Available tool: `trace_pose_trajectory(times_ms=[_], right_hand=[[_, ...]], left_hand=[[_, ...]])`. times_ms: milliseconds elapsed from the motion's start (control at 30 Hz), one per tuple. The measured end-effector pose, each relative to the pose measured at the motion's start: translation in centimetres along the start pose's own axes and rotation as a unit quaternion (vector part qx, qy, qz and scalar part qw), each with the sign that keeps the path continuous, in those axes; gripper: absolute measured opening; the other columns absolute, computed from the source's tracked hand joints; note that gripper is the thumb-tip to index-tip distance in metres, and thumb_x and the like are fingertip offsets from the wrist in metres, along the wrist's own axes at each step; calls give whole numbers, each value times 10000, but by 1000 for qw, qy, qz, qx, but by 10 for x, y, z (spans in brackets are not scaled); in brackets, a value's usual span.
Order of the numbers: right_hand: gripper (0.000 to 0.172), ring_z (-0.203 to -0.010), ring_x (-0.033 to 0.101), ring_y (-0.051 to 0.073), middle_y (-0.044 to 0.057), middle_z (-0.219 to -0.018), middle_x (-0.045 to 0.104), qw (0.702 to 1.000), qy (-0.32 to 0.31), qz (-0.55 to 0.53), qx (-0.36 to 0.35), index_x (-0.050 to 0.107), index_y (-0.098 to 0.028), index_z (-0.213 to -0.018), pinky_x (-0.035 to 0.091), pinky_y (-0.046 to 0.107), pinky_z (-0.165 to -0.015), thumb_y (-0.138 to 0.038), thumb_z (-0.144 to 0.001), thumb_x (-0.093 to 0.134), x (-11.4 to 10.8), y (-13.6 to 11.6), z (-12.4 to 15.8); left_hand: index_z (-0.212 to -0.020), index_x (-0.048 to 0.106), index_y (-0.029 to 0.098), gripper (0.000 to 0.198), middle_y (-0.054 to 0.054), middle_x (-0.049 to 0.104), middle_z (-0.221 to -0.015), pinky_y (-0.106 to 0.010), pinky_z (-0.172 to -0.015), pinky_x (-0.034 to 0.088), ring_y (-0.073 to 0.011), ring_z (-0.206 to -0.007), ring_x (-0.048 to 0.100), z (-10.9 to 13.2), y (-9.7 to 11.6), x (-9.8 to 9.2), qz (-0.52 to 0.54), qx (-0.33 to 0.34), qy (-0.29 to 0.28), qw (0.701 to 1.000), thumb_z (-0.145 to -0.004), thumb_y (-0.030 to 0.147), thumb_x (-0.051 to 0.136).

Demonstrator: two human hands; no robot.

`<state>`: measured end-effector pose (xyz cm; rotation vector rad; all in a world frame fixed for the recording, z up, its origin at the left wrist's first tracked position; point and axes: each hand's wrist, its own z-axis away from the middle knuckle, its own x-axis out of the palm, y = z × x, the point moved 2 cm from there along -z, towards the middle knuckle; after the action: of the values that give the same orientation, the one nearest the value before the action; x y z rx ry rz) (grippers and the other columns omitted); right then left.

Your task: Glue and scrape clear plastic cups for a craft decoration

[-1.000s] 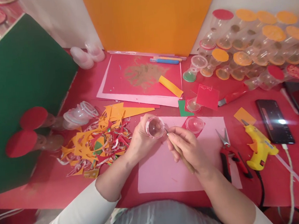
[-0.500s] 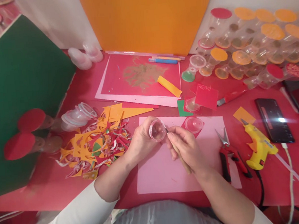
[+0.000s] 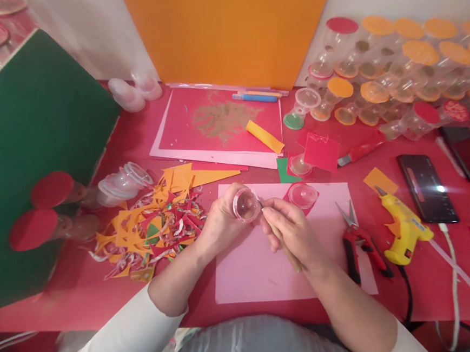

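Left hand [image 3: 224, 215], centre of frame: grip closed round the side of a clear cup [image 3: 246, 206], mouth tilted up towards the wearer. Fingers behind the cup are largely hidden.

Right hand [image 3: 290, 226], just right of centre: grip closed in a pinch on a slim tool [image 3: 292, 259] near its dark tip, the tan handle running back under the palm. Tip is at the right edge of the cup's rim; whether it actually bites, I cannot tell from where I stand.

Position: both hands work above a pink sheet [image 3: 262, 271] spread on the red surface [image 3: 205, 314]. A second cup [image 3: 304, 195] sits on a red square at the sheet's upper right. Paper scraps [image 3: 145, 226] are heaped left of centre; red-handled snips [image 3: 358, 233] and a yellow glue gun [image 3: 404, 228] lie to the right.

Notes on technique (my judgement): hold the cup firmly but without squeezing, as thin plastic would probably flex and throw the tip off line. Best to turn the cup against a steady tool, with short, light strokes along the rim. The pinch close to the tip should help control. Keep left fingertips out of the tip's path; a slip is the likeliest fault.
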<state>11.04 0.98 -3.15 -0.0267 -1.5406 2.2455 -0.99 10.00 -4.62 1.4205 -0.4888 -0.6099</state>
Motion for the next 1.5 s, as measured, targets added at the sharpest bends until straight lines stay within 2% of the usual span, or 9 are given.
trace_pose_trajectory(times_ms=[267,400,500,633,733,867,1100,1333,1500], right_hand=[[283,-326,412,34,-84,-568,553,994,-34,-92,41,567,-195,-772,379,151,-324,-448,-818,685,0,-1,-1],[281,-341,431,36,-68,-598,583,993,-49,-101,29,592,-193,-816,386,153,-334,-460,-850,672,-3,-1,-1],[278,-362,452,39,-64,-621,587,997,-30,-65,-6,608,-195,-880,384,153,-351,-471,-880,645,-7,-4,0],[268,-344,430,41,-102,-573,512,998,30,23,-53,581,-206,-882,365,166,-359,-439,-820,700,-8,-8,-1],[262,-344,442,61,-126,-505,450,994,44,80,-53,555,-215,-858,364,176,-369,-394,-771,725,-7,-9,-3],[262,-370,448,80,-116,-499,458,991,51,119,-45,546,-221,-815,382,192,-379,-390,-735,730,-7,-9,-3],[194,-390,385,87,-100,-474,406,971,45,209,-104,524,-230,-721,309,214,-404,-364,-807,635,-11,-12,-1],[197,-420,400,101,-85,-498,423,954,30,271,-125,482,-243,-738,306,224,-427,-361,-881,546,-11,-11,0],[204,-402,406,100,-95,-470,427,961,2,248,-122,482,-244,-760,324,217,-426,-359,-925,514,-13,-11,2]], left_hand=[[-834,547,197,241,14,649,-758,-237,-651,484,-121,-661,593,-2,3,-1,-4,9,9,1000,-737,284,749],[-851,549,197,286,3,652,-784,-249,-663,495,-127,-682,597,-4,7,-2,4,-8,35,999,-708,328,760],[-860,531,204,326,0,644,-781,-259,-647,501,-138,-683,605,-4,10,-3,12,-29,38,999,-682,361,756],[-880,528,207,322,13,618,-793,-253,-625,486,-131,-668,598,-2,14,-8,-43,-24,56,997,-656,295,741],[-934,502,217,348,18,626,-819,-254,-624,478,-130,-672,603,1,13,-8,-84,-20,28,996,-699,309,741],[-976,433,235,374,28,644,-833,-256,-638,478,-124,-673,603,4,15,-6,-98,3,-25,995,-754,350,712],[-930,429,233,302,45,616,-798,-236,-591,445,-112,-632,581,6,24,-6,-175,24,-55,983,-768,302,675],[-983,532,205,242,-36,655,-970,-270,-703,505,-157,-818,639,6,28,-9,-226,88,-33,970,-794,284,661],[-1056,475,221,331,-9,693,-955,-251,-663,509,-123,-712,635,7,29,-7,-169,44,-47,983,-807,289,682]])
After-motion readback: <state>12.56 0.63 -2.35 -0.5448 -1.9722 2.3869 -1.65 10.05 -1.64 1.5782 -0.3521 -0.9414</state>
